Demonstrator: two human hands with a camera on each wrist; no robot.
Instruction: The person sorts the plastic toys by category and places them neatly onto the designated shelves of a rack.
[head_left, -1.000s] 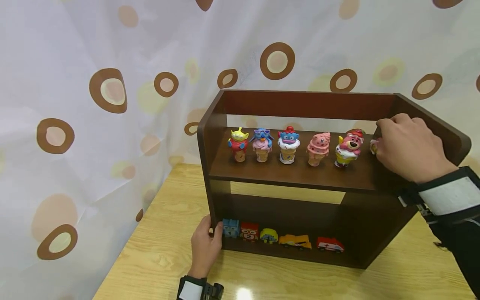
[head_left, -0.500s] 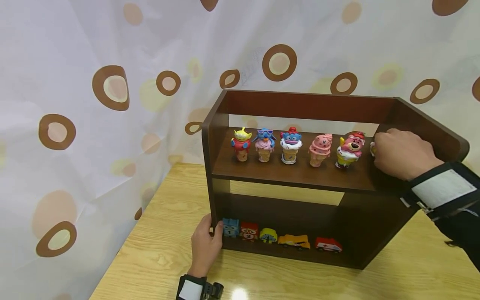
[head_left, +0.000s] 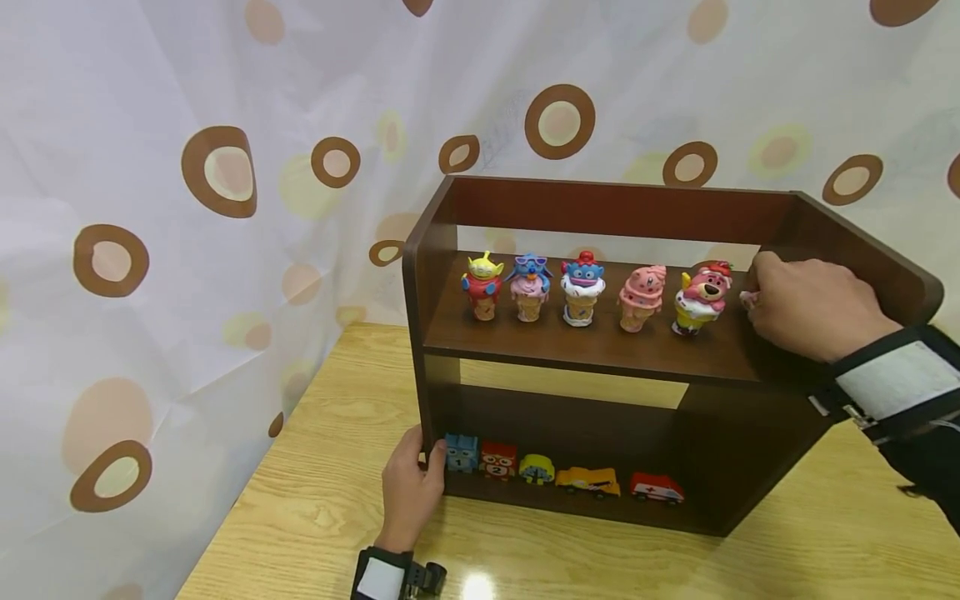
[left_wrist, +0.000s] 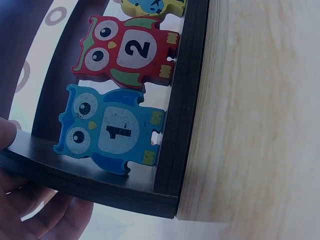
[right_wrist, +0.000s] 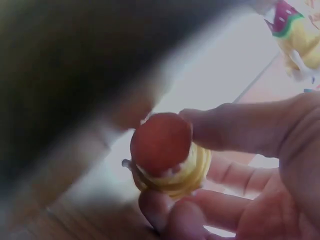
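My left hand (head_left: 411,492) grips the lower left side panel of a dark brown two-tier shelf (head_left: 577,343), thumb inside and fingers outside. In the left wrist view, a blue owl block (left_wrist: 107,130) numbered 1 stands by that panel. At the right end of the upper tier, my right hand (head_left: 817,304) holds an ice-cream figurine (right_wrist: 165,142), with a red ball on top and yellow below, between thumb and fingers. Most of it is hidden in the head view. Left of that hand stands a pink bear ice-cream figurine (head_left: 699,300).
Several more ice-cream figurines, including a pink one (head_left: 641,298), line the upper tier. Below are a red owl block (head_left: 498,460), a yellow toy (head_left: 537,469), an orange truck (head_left: 588,481) and a red-and-white ambulance (head_left: 657,487). The shelf stands on a wooden table (head_left: 315,467).
My right hand has shifted and turned slightly at the right end of the upper tier, still holding the figurine. The left hand stays on the side panel.
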